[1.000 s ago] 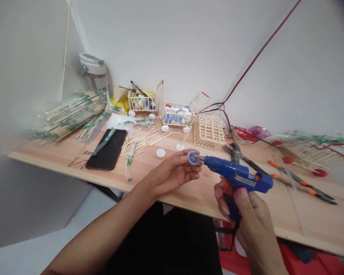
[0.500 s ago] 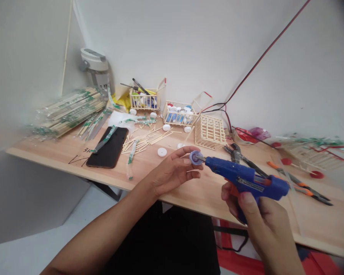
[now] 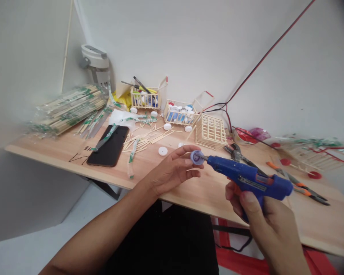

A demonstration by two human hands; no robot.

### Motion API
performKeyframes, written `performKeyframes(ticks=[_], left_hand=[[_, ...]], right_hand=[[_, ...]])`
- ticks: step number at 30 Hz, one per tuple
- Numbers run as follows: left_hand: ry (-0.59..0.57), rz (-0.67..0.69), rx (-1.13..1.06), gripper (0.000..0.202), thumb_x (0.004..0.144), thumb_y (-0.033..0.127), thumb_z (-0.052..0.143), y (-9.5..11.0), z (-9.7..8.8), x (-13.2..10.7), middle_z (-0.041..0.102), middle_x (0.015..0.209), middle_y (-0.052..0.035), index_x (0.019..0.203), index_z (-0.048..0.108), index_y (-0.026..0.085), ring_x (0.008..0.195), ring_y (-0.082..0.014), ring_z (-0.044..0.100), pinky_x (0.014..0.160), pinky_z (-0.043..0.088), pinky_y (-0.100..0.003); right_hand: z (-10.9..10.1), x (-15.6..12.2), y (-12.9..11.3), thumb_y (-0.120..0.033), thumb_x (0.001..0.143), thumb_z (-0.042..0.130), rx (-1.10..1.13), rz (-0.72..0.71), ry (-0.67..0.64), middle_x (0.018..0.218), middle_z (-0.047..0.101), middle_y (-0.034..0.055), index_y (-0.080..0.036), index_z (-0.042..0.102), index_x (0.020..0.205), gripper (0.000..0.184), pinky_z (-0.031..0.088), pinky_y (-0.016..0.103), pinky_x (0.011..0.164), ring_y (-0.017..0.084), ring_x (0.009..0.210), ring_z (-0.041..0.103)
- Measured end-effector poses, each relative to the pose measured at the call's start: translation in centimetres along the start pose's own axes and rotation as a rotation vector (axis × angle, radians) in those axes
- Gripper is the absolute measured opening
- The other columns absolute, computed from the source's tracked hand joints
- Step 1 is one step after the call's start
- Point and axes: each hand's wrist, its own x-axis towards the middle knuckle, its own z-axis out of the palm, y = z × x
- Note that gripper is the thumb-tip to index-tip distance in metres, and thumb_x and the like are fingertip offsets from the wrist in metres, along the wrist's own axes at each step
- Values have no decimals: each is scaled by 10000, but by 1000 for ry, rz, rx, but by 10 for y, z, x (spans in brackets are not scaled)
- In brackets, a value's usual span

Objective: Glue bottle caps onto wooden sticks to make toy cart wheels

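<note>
Between the fingertips of my left hand (image 3: 174, 168) is a small blue-purple bottle cap (image 3: 196, 157), its hollow side turned toward me. My right hand (image 3: 263, 217) grips a blue glue gun (image 3: 246, 175) by its handle, with fingers at the orange trigger. The gun's metal nozzle points left, its tip at the rim of the cap's open side. Whether the nozzle touches the cap I cannot tell. A white cap (image 3: 163, 151) lies on the table just left of my left hand, and another white one is partly hidden behind my fingers.
Two stick-built carts (image 3: 145, 97) holding caps stand at the back, beside a stick basket (image 3: 210, 131). Pliers (image 3: 309, 193) lie at the right. Cut sticks (image 3: 146, 141), a phone (image 3: 109, 147) and packaged sticks (image 3: 71, 107) occupy the left. A red-black cable (image 3: 263, 63) runs up the wall.
The glue gun in my right hand has shifted slightly right and its nozzle has drawn back from the cap's middle toward the rim. My left hand stays nearly still with the cap.
</note>
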Motion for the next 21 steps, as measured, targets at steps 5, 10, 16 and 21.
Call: performKeyframes(ticks=[5, 10, 16, 21], left_hand=[[1, 5, -4, 306, 723, 129, 726, 0, 0, 0, 644, 927, -17, 1011, 655, 204, 845, -144, 638, 772, 471, -280], [25, 4, -10, 316, 708, 132, 743, -1, -1, 1, 642, 930, -15, 1004, 654, 199, 832, -145, 642, 763, 473, -285], [28, 10, -13, 327, 703, 123, 744, 0, -1, 1, 639, 941, -13, 1009, 654, 196, 835, -145, 644, 771, 470, -293], [24, 19, -22, 315, 716, 118, 729, 0, -1, 0, 641, 947, -14, 1013, 660, 196, 836, -143, 647, 764, 470, -290]], right_hand=[[-1, -2, 2, -586, 823, 566, 0, 46, 61, 738, 702, 81, -196, 694, 781, 413, 523, 253, 470, 194, 608, 644], [-6, 1, 7, -569, 841, 548, -78, -90, 23, 698, 718, 76, -197, 719, 789, 413, 542, 263, 507, 197, 587, 665], [-11, 7, -8, -577, 858, 499, -211, -153, 5, 556, 664, 42, -182, 701, 702, 470, 469, 213, 409, 149, 459, 598], [-13, 7, -6, -582, 858, 499, -241, -143, 1, 570, 658, 46, -174, 696, 718, 474, 446, 226, 401, 155, 468, 583]])
